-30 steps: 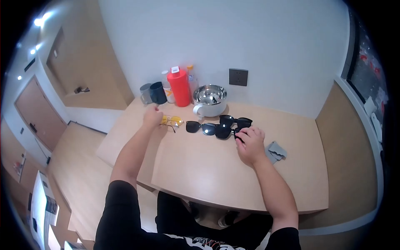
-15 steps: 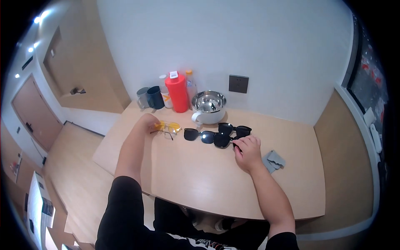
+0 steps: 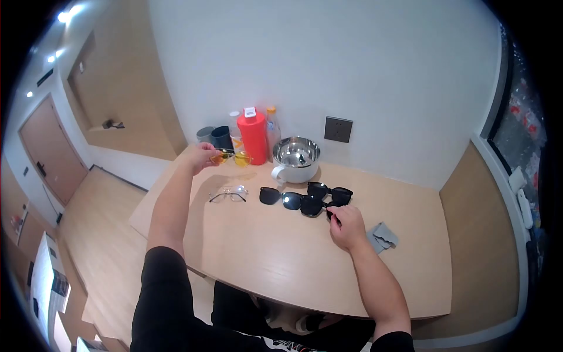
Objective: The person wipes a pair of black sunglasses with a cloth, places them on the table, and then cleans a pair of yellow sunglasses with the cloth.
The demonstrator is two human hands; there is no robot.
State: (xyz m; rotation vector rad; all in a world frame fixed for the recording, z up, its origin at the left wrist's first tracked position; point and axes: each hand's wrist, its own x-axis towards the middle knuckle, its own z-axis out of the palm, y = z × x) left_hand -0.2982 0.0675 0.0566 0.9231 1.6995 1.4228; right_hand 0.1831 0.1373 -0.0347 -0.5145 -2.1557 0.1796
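At the far left of the table, the person's left hand is pinching the yellow-lensed glasses between nearly closed fingers, holding them above the surface, while the right hand is curling at the right end of the nearest sunglasses, gripping or only touching, I cannot tell. Clear glasses are lying near the left hand, a dark pair and a farther pair are flanking the nearest sunglasses, and a grey cloth is resting to the right. Beyond, a bowl and a red bottle are standing.
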